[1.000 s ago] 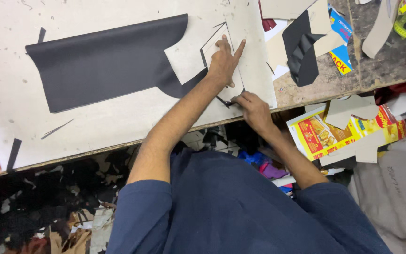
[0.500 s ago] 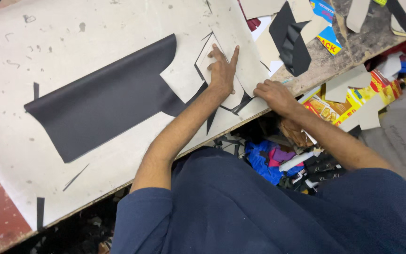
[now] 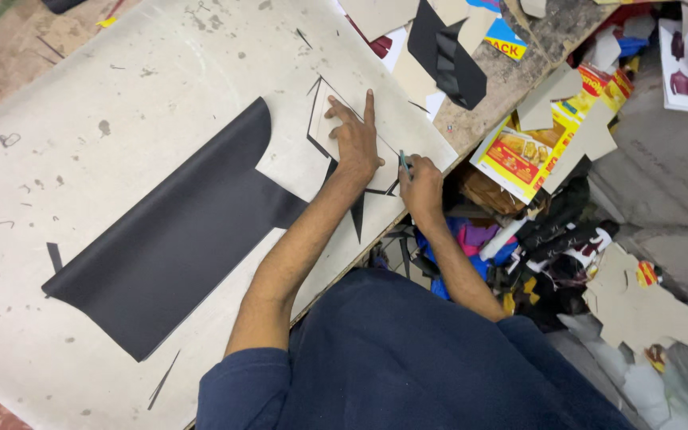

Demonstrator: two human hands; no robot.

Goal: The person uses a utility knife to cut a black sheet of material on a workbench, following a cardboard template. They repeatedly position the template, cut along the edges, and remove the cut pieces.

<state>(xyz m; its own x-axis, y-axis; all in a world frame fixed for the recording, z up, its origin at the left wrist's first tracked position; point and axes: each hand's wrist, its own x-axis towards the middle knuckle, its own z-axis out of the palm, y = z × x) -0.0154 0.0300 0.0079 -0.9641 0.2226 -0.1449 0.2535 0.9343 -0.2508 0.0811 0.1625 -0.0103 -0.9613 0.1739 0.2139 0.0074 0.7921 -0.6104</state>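
The cardboard pattern (image 3: pixel 336 131) lies flat on the black sheet (image 3: pixel 177 239) near the right end of my cutting board (image 3: pixel 121 95), close to the board's front edge. A thin black outline of sheet shows around the pattern's upper and left edges, and a narrow black point sticks out below it towards me.

My left hand (image 3: pixel 354 143) presses down on the pattern, palm flat, fingers spread and pointing away from me. My right hand (image 3: pixel 420 181) sits just beside it, at the pattern's lower right edge, fingers pinched around a small cutting tool (image 3: pixel 402 162) with a greenish handle; its tip is hidden against the pattern's edge.

The rest of the black sheet runs off to my left as a long wide strip, with bare pale board above it and beyond its far end, so there is open room on that side. Loose black slivers (image 3: pixel 161 382) lie on the board near its front edge.

To my right the board ends almost at my right hand. Past that edge a rough tabletop (image 3: pixel 511 76) carries cardboard pieces (image 3: pixel 408 72) and a dark folded piece (image 3: pixel 447 56), crowded together. Below it a yellow and red box (image 3: pixel 519 155) and heaped scraps (image 3: pixel 551 239) fill the floor.
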